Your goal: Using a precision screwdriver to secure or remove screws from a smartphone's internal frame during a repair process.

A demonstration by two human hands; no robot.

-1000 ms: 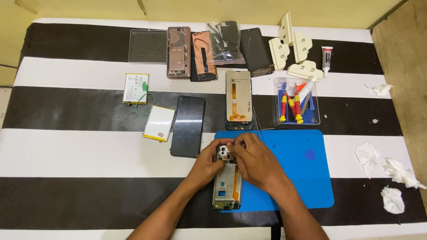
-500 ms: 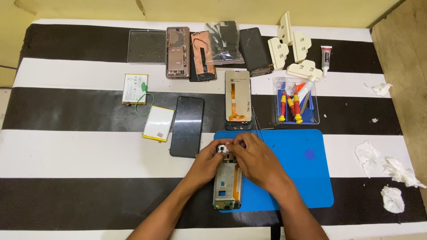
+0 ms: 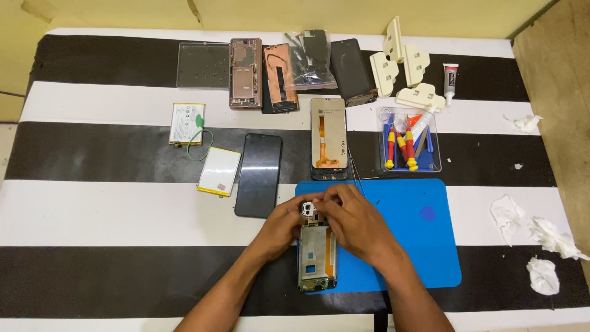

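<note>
Your left hand and right hand pinched the light, fragile phone frame at its top edges.

Hands a touch lower over the opened phone's top end

I work at a phone repair bench: opened phones, loose batteries, a screwdriver tray and a blue mat.

My left hand and right hand pinch the top end of an opened phone frame on the blue mat; a black phone lies just left of my grip
</note>
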